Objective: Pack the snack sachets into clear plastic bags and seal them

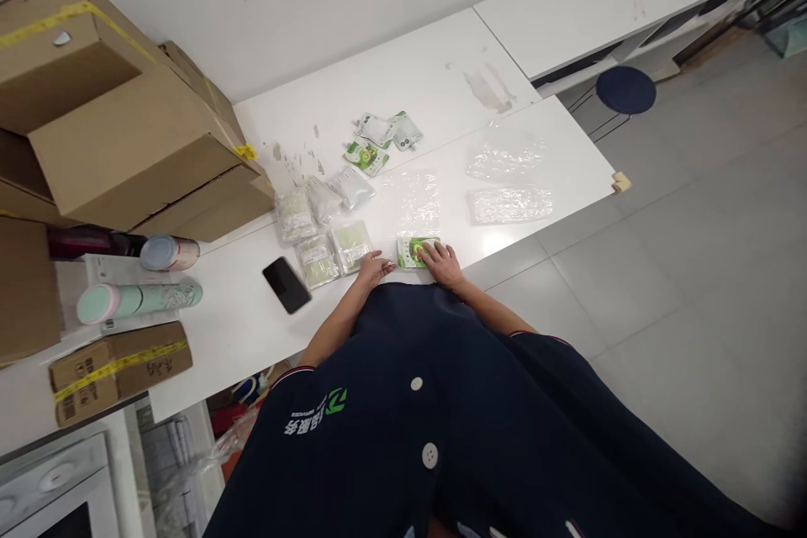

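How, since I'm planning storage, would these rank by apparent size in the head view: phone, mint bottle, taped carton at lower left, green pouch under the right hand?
1. Taped carton
2. Mint bottle
3. Phone and green pouch: too alike to rank; right hand partly covers pouch.

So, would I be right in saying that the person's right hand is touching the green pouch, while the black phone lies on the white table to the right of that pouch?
Not quite: the head view shows the black phone on the white table to the left of the green pouch. The right hand is indeed touching that pouch.
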The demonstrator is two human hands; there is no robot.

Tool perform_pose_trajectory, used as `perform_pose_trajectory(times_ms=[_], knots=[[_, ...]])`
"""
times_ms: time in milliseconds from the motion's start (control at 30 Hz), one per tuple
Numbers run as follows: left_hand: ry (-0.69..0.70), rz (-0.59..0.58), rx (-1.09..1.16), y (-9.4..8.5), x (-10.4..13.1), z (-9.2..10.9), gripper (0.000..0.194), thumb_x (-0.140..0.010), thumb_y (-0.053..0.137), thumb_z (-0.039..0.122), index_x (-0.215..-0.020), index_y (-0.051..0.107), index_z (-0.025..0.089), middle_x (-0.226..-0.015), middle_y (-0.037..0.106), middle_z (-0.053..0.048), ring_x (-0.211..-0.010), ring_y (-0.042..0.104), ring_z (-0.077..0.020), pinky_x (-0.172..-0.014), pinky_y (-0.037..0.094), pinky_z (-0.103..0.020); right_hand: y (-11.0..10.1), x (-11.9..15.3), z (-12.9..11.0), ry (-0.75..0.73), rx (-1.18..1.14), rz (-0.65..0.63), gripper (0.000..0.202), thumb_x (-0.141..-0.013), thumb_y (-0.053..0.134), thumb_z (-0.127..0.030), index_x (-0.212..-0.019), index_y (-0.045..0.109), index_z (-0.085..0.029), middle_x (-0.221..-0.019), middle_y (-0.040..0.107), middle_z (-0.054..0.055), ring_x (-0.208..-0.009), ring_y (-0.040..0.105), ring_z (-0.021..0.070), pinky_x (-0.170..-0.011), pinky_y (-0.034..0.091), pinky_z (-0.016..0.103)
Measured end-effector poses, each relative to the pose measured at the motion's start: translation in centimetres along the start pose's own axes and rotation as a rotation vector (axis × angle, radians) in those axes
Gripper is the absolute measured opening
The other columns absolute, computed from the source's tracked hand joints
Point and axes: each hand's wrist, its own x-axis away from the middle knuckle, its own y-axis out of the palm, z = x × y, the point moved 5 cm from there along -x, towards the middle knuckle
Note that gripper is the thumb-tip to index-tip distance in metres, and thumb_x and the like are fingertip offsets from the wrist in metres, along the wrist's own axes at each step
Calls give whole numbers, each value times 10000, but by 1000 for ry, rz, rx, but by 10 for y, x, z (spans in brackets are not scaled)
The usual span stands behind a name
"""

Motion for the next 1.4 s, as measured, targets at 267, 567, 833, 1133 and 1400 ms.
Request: perform_pose_trajectory(times_ms=[267, 567, 833, 1133, 1400], knots=[[176, -66, 118, 1, 3, 36, 433, -846, 599, 214, -1237, 422, 155, -738, 654, -30, -621, 670, -130, -599, 517, -227, -45, -41, 23, -1, -268, -212, 507, -925, 345, -145, -1408, 461, -250, -1395, 532, 78, -1218, 516, 267, -971, 408, 402], [487, 16, -373, 29, 14, 45, 296, -883, 530, 314, -1142, 542, 172, -910, 681, -75, -765, 678, -153, -775, 529, -318, -73, -132, 72, 91, -337, -478, 293, -887, 484, -226, -1105, 659, -140, -1079, 692, 141, -916, 655, 250, -765, 495, 322], [874, -195, -1330, 78, 8, 54, 510, -786, 557, 106, -1284, 547, 212, -1475, 416, -99, -1422, 247, -286, -1165, 191, -457, -66, -143, 83, 216, -150, -154, 407, -854, 579, -338, -1208, 572, -138, -1241, 550, 204, -1106, 519, 330, -876, 440, 429], [829, -240, -1347, 98, -23, 68, 570, -781, 553, 50, -1322, 505, 222, -1539, 286, -162, -1382, 306, -334, -1104, 262, -519, -33, -76, 44, -109, -134, -3, 697, -789, 491, -143, -1469, 341, -119, -1544, 293, 151, -1426, 212, 303, -1127, 197, 476], [830, -191, -1268, 119, -29, 87, 490, -839, 466, 71, -1296, 540, 229, -1484, 389, -142, -1451, 184, -288, -1158, 132, -505, -33, -91, 54, 2, -92, -60, 714, -785, 407, -46, -1491, 309, -96, -1562, 256, 151, -1442, 208, 296, -1105, 232, 483]])
